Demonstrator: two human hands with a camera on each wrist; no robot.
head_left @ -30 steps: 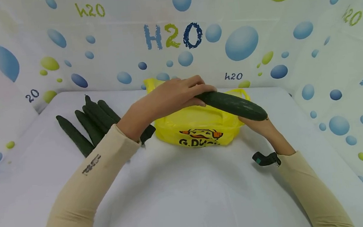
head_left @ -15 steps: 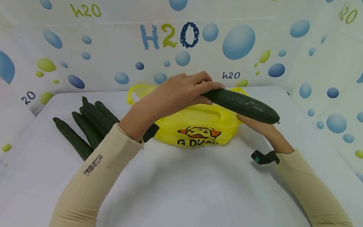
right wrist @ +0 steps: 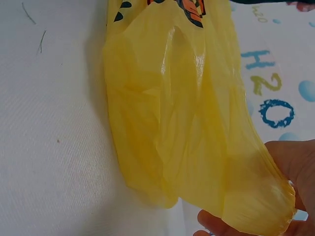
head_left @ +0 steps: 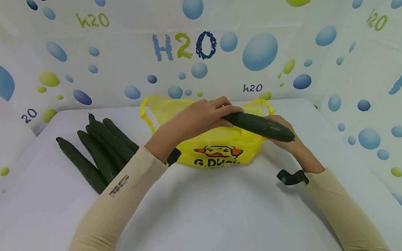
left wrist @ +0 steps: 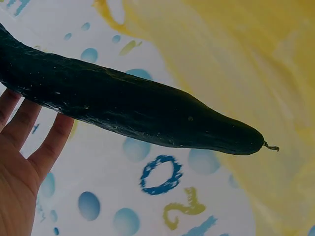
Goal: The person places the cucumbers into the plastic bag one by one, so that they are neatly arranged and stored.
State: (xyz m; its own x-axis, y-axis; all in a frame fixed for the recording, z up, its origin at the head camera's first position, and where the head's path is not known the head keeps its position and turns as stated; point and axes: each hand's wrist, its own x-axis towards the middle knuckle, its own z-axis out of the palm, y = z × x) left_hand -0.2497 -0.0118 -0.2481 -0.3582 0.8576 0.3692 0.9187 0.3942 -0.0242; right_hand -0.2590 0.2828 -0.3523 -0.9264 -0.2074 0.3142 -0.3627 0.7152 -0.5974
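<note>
My left hand [head_left: 193, 120] grips a long dark green cucumber [head_left: 263, 127] by one end and holds it above the yellow plastic bag [head_left: 189, 152]. Its free end points right and slopes down, overlapping my right hand [head_left: 290, 143] in the head view. In the left wrist view, the left fingers [left wrist: 51, 142] lie along the underside of the cucumber [left wrist: 133, 108], whose stemmed tip is in front of the bag. At the bag's right side, my right hand [right wrist: 298, 164] pinches the bag [right wrist: 172, 108] between thumb and fingers. A duck print shows on the bag's front.
Several more cucumbers [head_left: 105, 143] lie fanned out at the left of the white-covered table [head_left: 209, 216], partly hidden by the left sleeve. Behind the table hangs a white backdrop [head_left: 128, 28] with blue and green drops. A black strap device [head_left: 291, 177] sits on the right wrist.
The left hand first carried the cucumber right, then came slightly back left and lower. The bag's left handle has opened out into view. The right hand keeps its place at the bag.
</note>
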